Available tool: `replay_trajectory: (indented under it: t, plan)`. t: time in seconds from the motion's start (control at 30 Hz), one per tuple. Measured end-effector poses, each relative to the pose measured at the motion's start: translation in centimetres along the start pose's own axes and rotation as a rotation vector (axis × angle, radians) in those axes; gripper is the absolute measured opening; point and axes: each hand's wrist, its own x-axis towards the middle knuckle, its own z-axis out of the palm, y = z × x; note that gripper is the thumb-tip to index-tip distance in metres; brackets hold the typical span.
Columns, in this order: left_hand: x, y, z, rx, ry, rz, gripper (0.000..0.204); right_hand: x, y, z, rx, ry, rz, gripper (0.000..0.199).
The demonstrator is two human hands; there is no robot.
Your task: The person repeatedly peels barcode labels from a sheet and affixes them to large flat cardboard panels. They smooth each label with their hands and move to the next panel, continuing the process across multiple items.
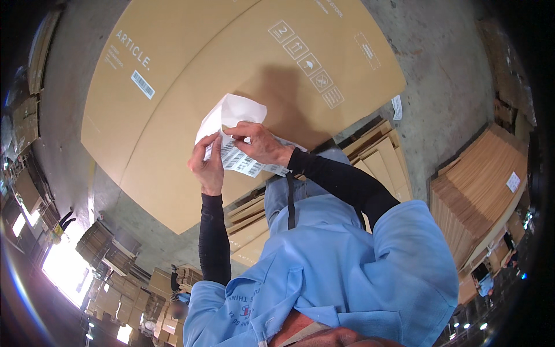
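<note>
Both hands are on a white sheet of barcode labels (240, 159), which is bent so that its blank part curls up beyond the fingers. My left hand (207, 168) pinches its left side between thumb and fingers. My right hand (260, 143) has its fingertips closed at the sheet's middle, close to the left fingertips; whether a single label is between them is too small to tell. Under the sheet lies a large flat brown cardboard sheet (191, 75), with a crease line, white printed handling symbols and one white barcode label (143, 84) stuck on its left part.
Stacked flat cardboard (381, 159) lies beneath and beside my legs. To the right stands a tall pile of cardboard sheets (480, 191) with a white paper on it. A paper slip (396, 108) lies by the large sheet's right edge. Boxes (110, 298) fill the lower left.
</note>
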Motion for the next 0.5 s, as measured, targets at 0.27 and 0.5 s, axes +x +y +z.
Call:
replay_trajectory:
  t: [0.27,0.5]
  plan:
    - [7.0,-5.5,-3.8,-0.438,0.645,-0.339,0.015,2.0,5.7,0.7,0.035,0.178,0.320,0.038]
    - [12.2,-1.7,-8.9,-0.292,0.961,-0.090,0.020,6.4,10.2,1.0,-0.527,0.629,0.219,0.041]
